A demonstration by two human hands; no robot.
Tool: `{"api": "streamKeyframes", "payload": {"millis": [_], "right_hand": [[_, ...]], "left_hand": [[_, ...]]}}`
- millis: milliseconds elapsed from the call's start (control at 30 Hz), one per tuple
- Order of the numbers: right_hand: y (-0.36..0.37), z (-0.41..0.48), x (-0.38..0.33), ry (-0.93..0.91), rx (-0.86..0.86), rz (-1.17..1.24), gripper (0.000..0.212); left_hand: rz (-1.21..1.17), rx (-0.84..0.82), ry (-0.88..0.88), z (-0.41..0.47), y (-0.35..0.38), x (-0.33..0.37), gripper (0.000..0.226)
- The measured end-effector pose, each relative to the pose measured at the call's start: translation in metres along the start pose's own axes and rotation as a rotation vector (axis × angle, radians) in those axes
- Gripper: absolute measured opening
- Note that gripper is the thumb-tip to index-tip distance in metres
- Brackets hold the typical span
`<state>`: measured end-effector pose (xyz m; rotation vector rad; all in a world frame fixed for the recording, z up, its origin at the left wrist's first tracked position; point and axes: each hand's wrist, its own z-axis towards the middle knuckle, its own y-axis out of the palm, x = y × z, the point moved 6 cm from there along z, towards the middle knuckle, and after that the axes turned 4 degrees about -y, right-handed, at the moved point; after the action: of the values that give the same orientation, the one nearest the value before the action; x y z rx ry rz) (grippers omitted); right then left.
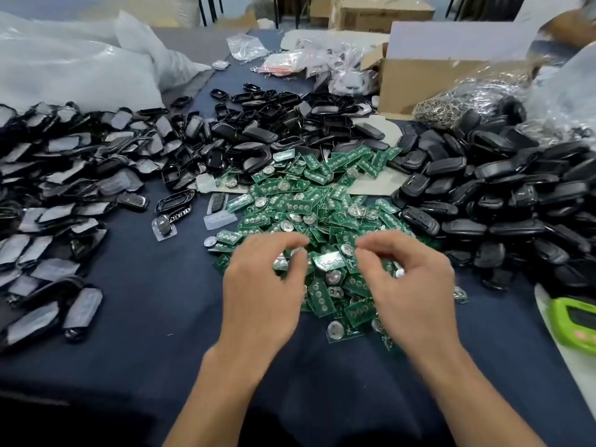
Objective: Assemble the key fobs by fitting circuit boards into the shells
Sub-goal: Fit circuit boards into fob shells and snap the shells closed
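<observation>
Well, shells (48,175) lie far left of the fingers (274,243). Left hand (261,285) and right hand (409,285) curl narrowly over the boards (322,195) just beneath; whether either pinches one, I can't tell. Best to lift one board by its edges.

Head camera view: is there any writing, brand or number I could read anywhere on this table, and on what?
No text reads clearly.
On one circuit board, a silvery label: marks too blurred.
On the red-and-white packet at the back: print too small.
On the green device: nothing legible on its screen.
</observation>
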<state>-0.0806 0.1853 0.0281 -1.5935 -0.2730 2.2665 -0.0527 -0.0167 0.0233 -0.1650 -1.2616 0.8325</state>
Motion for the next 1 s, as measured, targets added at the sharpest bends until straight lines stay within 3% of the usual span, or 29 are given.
{"api": "streamKeyframes", "payload": {"millis": [33,100,200,467,567,633,700,733,800,867,933,1000], "right_hand": [[0.005,0.009,0.001,-0.018,-0.047,-0.087,0.022],[0.021,0.025,0.006,-0.045,-0.175,-0.3,0.05],[0.046,0.045,0.024,-0.021,-0.354,-0.458,0.067],[0.075,0.107,0.04,0.011,-0.34,-0.521,0.051],[0.077,0.12,0.037,0.005,-0.308,-0.514,0.043],[0.076,0.12,0.037,-0.01,-0.317,-0.503,0.039],[0.074,0.118,0.038,0.024,-0.305,-0.461,0.038],[0.073,0.118,0.039,0.04,-0.285,-0.437,0.038],[0.069,0.118,0.039,0.04,-0.234,-0.416,0.034],[0.063,0.119,0.037,0.041,-0.175,-0.393,0.028],[0.059,0.119,0.035,0.042,-0.139,-0.367,0.025],[0.055,0.116,0.032,0.042,-0.095,-0.339,0.022]], "left_hand": [[0.151,-0.034,0.103,0.007,0.006,0.005,0.027],[0.426,-0.139,0.149,0.018,0.026,0.001,0.057],[0.5,-0.283,0.112,0.034,0.051,-0.009,0.071],[0.415,-0.362,0.049,0.091,0.084,-0.015,0.064],[0.497,-0.414,0.072,0.116,0.085,-0.003,0.061],[0.265,-0.473,-0.052,0.137,0.07,0.002,0.054],[-0.013,-0.307,-0.13,0.166,0.043,0.0,0.044],[-0.015,-0.177,-0.142,0.181,0.029,-0.005,0.039],[0.186,-0.074,-0.198,0.206,0.016,-0.025,0.04],[0.427,-0.219,-0.246,0.219,0.026,-0.048,0.05],[0.512,-0.29,-0.235,0.222,0.036,-0.067,0.054],[0.563,-0.175,-0.147,0.221,0.036,-0.071,0.055]]}}
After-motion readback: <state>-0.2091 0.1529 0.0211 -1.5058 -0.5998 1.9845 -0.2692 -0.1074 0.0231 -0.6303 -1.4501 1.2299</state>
